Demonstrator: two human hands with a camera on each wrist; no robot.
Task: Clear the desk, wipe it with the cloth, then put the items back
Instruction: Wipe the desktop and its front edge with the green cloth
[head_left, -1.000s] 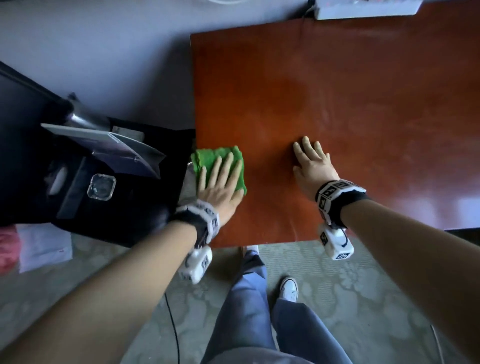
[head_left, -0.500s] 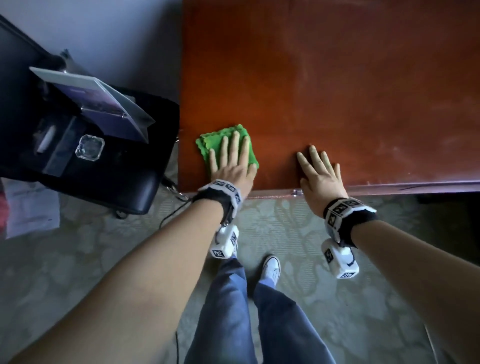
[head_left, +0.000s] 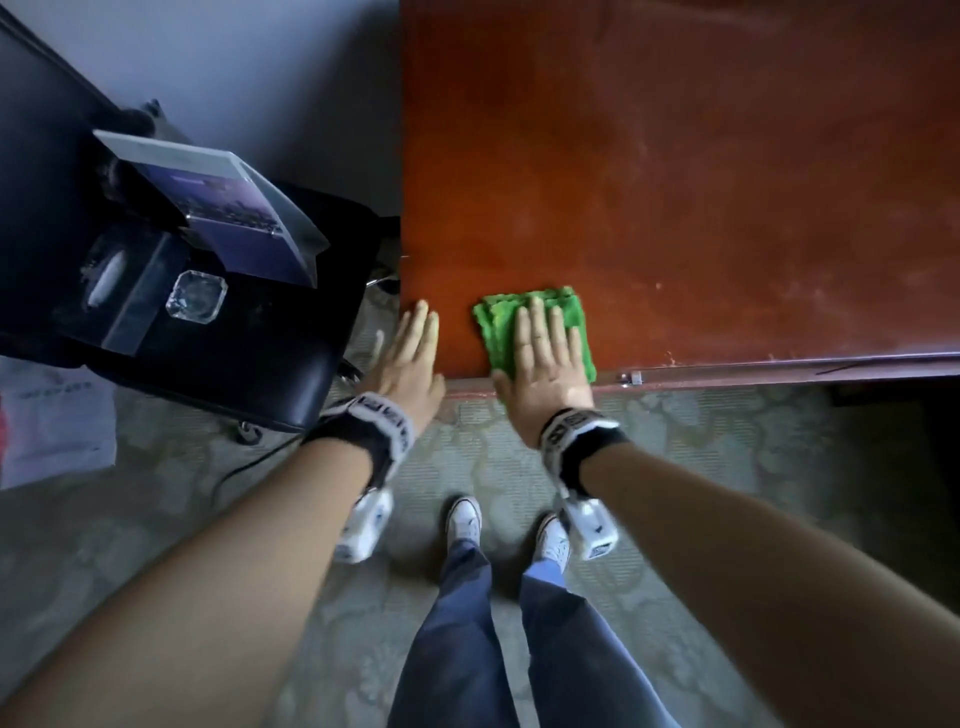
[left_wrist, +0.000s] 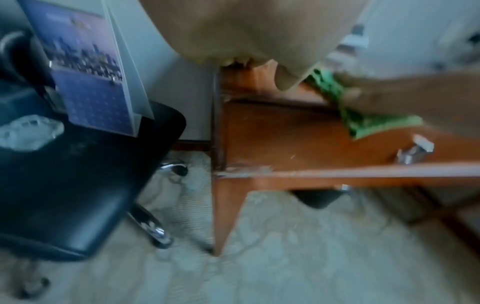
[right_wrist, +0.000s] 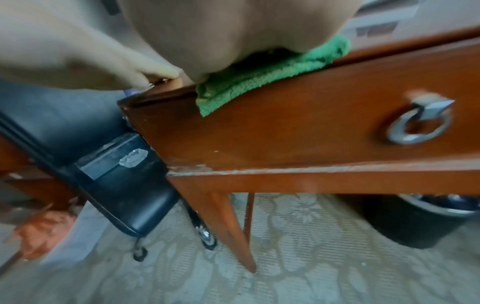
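Observation:
A folded green cloth (head_left: 496, 325) lies on the red-brown wooden desk (head_left: 675, 182) near its front left corner. My right hand (head_left: 544, 343) presses flat on the cloth with straight fingers. In the right wrist view the cloth (right_wrist: 259, 78) hangs a little over the desk's front edge under the palm. My left hand (head_left: 415, 345) rests flat and empty on the very corner of the desk, just left of the cloth. On a black chair (head_left: 234, 364) to the left stand a desk calendar (head_left: 223, 208) and a glass ashtray (head_left: 196, 297).
A clear glass car figure (left_wrist: 28, 131) also sits on the chair seat. The desk front has a drawer with a metal ring handle (right_wrist: 418, 125). A black bin (right_wrist: 420, 222) stands under the desk on the patterned carpet. My feet are close to the desk.
The cloth has passed from under my left hand to under my right hand. The left hand moved left to the desk corner; the right hand moved left onto the cloth.

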